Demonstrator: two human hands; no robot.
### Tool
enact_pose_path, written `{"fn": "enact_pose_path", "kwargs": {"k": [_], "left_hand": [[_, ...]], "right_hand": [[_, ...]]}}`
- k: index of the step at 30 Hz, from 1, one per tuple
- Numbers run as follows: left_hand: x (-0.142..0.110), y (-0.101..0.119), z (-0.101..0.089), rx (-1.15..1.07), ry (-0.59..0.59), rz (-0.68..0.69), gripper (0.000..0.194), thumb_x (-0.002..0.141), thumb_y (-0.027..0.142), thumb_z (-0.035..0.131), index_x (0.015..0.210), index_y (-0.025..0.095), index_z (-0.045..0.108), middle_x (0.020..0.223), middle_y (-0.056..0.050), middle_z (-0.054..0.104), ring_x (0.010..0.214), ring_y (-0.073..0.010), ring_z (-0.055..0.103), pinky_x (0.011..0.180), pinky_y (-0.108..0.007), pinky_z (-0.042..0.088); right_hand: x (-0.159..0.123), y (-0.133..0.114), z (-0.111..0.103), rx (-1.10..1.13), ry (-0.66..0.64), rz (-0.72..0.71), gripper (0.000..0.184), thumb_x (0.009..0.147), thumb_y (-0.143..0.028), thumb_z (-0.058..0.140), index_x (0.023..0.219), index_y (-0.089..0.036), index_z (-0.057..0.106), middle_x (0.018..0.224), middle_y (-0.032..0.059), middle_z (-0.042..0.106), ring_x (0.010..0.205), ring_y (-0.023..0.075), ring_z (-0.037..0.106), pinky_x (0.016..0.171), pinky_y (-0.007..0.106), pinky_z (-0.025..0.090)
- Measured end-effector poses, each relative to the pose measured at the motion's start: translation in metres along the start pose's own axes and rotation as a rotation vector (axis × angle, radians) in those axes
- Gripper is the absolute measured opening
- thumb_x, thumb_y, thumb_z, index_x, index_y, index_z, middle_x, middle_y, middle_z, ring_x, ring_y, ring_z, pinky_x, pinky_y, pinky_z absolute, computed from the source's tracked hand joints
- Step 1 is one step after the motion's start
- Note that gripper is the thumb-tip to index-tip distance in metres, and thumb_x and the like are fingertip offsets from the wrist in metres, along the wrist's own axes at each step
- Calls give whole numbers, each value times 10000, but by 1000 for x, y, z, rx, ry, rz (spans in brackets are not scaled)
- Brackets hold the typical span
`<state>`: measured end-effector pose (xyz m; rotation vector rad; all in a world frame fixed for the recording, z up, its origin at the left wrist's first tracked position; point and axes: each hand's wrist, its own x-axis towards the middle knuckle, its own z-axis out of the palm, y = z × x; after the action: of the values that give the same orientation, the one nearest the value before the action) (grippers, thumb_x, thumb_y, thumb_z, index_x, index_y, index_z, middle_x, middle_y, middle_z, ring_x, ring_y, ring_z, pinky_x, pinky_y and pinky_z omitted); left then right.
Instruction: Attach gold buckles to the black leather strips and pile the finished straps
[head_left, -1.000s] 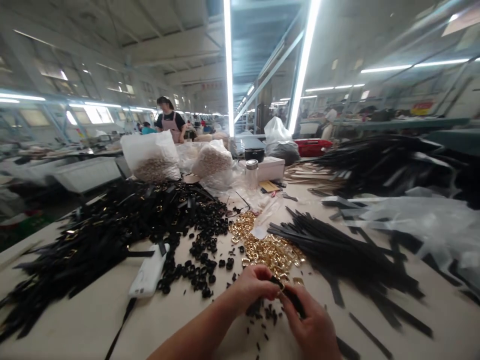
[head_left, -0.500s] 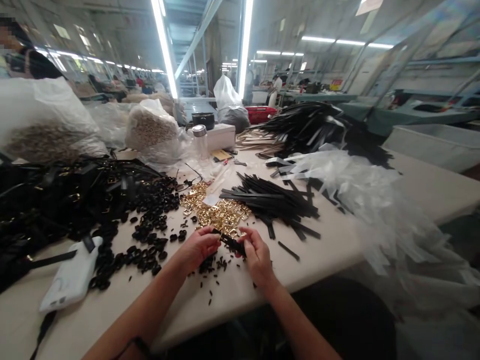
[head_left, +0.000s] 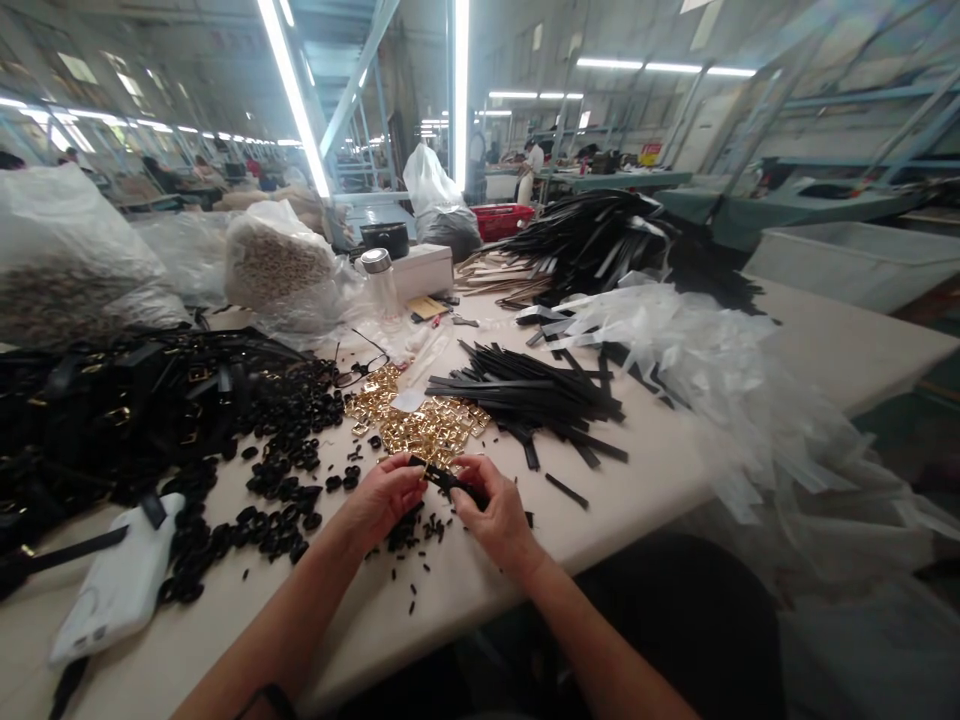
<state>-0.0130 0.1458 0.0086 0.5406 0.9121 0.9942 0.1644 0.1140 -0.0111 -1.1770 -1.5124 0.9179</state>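
Note:
My left hand (head_left: 386, 497) and my right hand (head_left: 491, 510) meet over the table's near edge, both pinched on a short black strap (head_left: 450, 483) with a gold buckle at its left end. Just beyond my fingers lies a heap of gold buckles (head_left: 416, 420). Small black loops (head_left: 285, 470) are scattered to the left of my hands, and tiny black scraps (head_left: 420, 540) lie under them. A bundle of loose black straps (head_left: 532, 392) lies to the right of the buckles.
A big pile of finished black straps (head_left: 97, 420) fills the left. A white phone (head_left: 112, 590) lies near the front left. Bags of fittings (head_left: 277, 262), a jar (head_left: 379, 280), a white box (head_left: 420, 268), clear plastic sheeting (head_left: 712, 380) and more straps (head_left: 600, 240) stand behind. Other people work far off.
The view has swung right and down, so the right side of the table and my lap show. My hands stay together on the strap and buckle.

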Motion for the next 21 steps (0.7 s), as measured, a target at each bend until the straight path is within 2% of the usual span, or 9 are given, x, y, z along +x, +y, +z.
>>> {"fn": "enact_pose_path", "kwargs": {"k": [2, 5, 10, 14, 18, 21], "left_hand": [[0, 0, 0, -12, 11, 2, 200, 689, 40, 744, 829, 119, 627, 788, -21, 685, 589, -69, 645, 581, -142, 550], [0, 0, 1, -32, 19, 2, 210, 689, 21, 737, 826, 126, 617, 787, -16, 688, 587, -69, 648, 580, -141, 554], [-3, 1, 3, -71, 27, -16, 226, 706, -1, 708, 841, 137, 589, 785, -10, 686, 579, -68, 650, 569, -142, 557], [-4, 2, 5, -90, 42, -22, 238, 723, -16, 676, 848, 148, 558, 767, -4, 673, 565, -70, 647, 559, -142, 554], [-3, 1, 4, -106, 84, -7, 249, 734, -20, 666, 856, 158, 542, 762, -2, 670, 565, -73, 650, 553, -143, 550], [-2, 1, 3, -71, 54, -20, 204, 752, 60, 705, 893, 148, 585, 768, -6, 668, 565, -73, 648, 551, -149, 547]], "right_hand": [[-1, 0, 2, -94, 20, -32, 309, 777, -227, 644, 1079, -209, 583, 854, 13, 654, 752, 156, 629, 722, 280, 527], [-1, 0, 3, -107, 15, -72, 321, 771, -247, 684, 1076, -215, 588, 913, 25, 676, 817, 171, 641, 769, 297, 522], [-1, 1, 2, -118, 31, -61, 333, 771, -262, 700, 1077, -217, 575, 841, 1, 668, 759, 161, 639, 722, 284, 514], [-1, 0, 2, -154, 25, -75, 221, 783, -244, 694, 985, -215, 608, 887, 6, 685, 803, 160, 643, 756, 282, 503], [-1, 0, 2, -209, 22, -72, 118, 798, -248, 683, 898, -201, 639, 832, 10, 682, 770, 165, 628, 724, 278, 486], [-1, 1, 2, -237, 22, -70, 92, 801, -248, 681, 868, -198, 643, 809, 14, 679, 755, 169, 624, 707, 275, 476]]}}
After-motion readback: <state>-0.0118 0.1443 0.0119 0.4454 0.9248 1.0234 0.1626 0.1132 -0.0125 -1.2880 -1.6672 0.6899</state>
